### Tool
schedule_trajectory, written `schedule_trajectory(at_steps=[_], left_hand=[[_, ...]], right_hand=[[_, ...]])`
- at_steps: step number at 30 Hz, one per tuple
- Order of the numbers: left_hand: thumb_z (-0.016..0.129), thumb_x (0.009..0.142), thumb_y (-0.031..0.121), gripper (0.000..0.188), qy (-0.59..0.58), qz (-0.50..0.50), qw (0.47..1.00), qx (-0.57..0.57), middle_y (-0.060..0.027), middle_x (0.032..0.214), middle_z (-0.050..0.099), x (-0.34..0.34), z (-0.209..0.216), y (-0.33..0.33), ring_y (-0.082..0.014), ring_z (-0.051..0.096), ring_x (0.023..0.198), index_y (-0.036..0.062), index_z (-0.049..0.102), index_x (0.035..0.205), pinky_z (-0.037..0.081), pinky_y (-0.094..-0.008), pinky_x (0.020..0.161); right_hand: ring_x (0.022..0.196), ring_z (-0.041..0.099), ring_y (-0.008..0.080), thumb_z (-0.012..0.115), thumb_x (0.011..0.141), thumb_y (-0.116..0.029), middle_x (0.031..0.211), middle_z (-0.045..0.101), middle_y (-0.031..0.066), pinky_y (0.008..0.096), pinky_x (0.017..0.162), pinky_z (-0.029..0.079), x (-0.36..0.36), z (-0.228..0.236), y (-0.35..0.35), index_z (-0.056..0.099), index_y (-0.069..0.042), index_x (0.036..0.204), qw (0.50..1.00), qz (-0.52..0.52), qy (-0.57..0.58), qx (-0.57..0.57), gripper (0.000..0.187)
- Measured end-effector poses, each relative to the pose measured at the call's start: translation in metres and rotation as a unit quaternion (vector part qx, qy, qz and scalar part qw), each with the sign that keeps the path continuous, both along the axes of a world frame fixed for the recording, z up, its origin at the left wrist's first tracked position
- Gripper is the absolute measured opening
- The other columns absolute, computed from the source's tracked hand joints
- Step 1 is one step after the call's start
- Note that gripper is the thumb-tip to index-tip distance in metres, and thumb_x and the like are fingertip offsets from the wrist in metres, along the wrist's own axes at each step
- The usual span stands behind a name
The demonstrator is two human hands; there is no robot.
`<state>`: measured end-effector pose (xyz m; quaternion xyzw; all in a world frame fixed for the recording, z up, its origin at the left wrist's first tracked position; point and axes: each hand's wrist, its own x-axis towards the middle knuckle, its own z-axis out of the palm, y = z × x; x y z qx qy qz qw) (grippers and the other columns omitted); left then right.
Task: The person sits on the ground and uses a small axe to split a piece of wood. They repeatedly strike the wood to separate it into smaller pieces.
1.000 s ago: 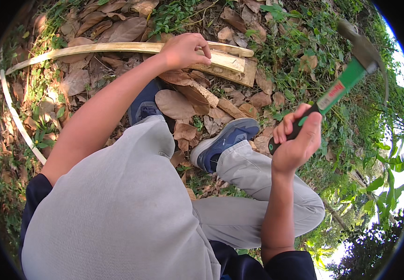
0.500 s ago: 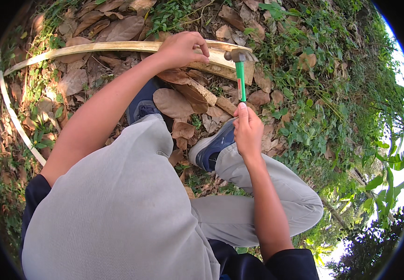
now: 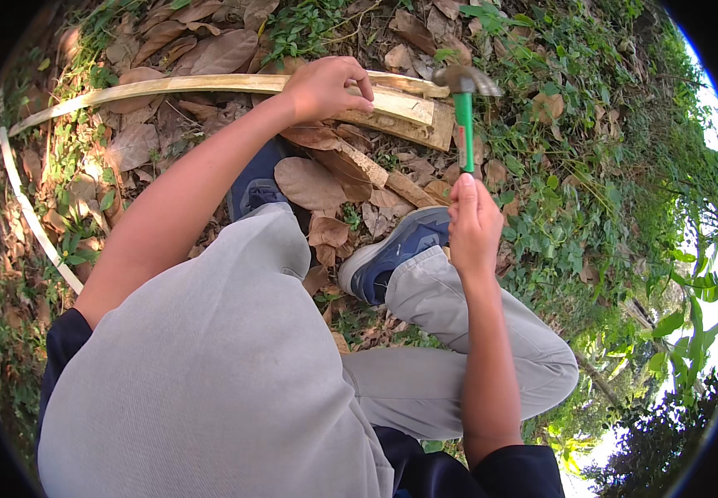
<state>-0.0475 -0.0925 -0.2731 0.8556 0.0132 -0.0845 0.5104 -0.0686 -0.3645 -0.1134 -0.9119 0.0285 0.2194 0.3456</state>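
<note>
My right hand is closed round the lower handle of a claw hammer with a green handle and metal head. The hammer head is beyond the right ends of the wood, apart from it. My left hand lies over a long pale wooden strip, fingers curled and pinched. Whatever is between those fingertips is too small to make out. Under the strip's right end lies a wider wooden board, and a second thin strip runs along the far side.
Dry brown leaves and green plants cover the ground. Another wooden piece lies near my blue shoe. At the left, a thin pale strip slants toward my arm. My grey-trousered leg fills the lower middle.
My right hand has swung the hammer to the right, and its head has come away from over the wood's end. The left hand has hardly moved.
</note>
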Motion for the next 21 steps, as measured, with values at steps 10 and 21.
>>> schedule_trajectory(at_steps=[10, 21], left_hand=[[0.083, 0.08, 0.032, 0.021, 0.001, -0.004, 1.0, -0.004, 0.0003, 0.101, 0.067, -0.001, -0.002, 0.003, -0.0189, 0.062, 0.093, 0.0143, 0.076, 0.089, 0.051, -0.0335, 0.084], [0.083, 0.08, 0.03, 0.021, -0.015, 0.004, 1.0, -0.006, -0.0002, 0.1, 0.066, 0.0, -0.007, 0.001, -0.019, 0.061, 0.091, 0.0126, 0.076, 0.09, 0.051, -0.0335, 0.083]], right_hand=[[0.057, 0.041, 0.0048, 0.047, 0.109, -0.039, 0.064, 0.048, -0.0012, 0.0281, 0.048, 0.033, 0.001, 0.041, 0.025, 0.056, -0.003, 0.09, 0.988, -0.033, -0.04, 0.144, 0.042], [0.055, 0.04, 0.0074, 0.045, 0.108, -0.037, 0.068, 0.048, 0.0008, 0.0243, 0.049, 0.032, -0.011, 0.022, 0.011, 0.053, -0.002, 0.094, 0.963, -0.087, -0.06, 0.246, 0.038]])
